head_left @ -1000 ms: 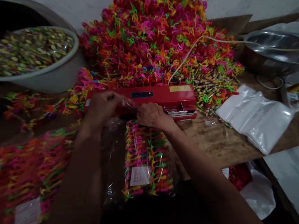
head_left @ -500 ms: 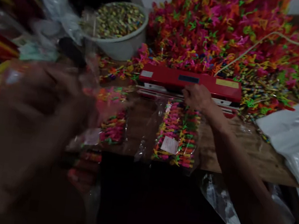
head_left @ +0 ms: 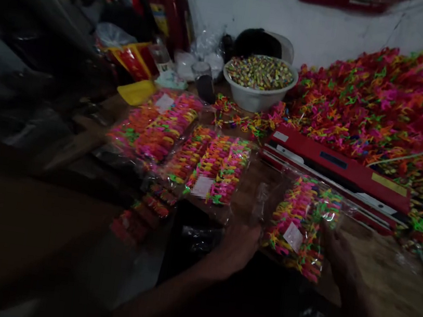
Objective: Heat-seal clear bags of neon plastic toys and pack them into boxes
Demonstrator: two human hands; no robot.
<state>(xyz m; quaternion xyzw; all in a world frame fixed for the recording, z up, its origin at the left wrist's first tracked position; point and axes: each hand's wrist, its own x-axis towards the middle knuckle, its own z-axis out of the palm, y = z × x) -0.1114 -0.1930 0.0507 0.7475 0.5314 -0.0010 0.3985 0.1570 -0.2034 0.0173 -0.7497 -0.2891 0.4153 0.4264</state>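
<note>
A clear plastic bag (head_left: pixel 292 220) packed with rows of small bright plastic toys lies at the table's front edge, a white label on it. My left hand (head_left: pixel 241 244) is closed on the bag's lower left edge. At its right side my right hand (head_left: pixel 336 249) grips the edge, fingers partly hidden in the dark. Just behind the bag stands a long red bag sealer (head_left: pixel 335 171); the bag's far end reaches its front strip. Another filled bag (head_left: pixel 210 166) lies to the left, also labelled.
Further left is one more filled bag (head_left: pixel 156 127). A white basin (head_left: pixel 257 99) of small striped pieces stands behind, beside a dark cup (head_left: pixel 205 84) and a yellow scoop (head_left: pixel 137 92). A large heap of loose coloured toys (head_left: pixel 380 103) fills the back right, with a cable (head_left: pixel 416 156) across it.
My view has turned left. My left hand has come down from near the camera to the bag's left edge, and my right hand has left the sealer for the bag's right side.
</note>
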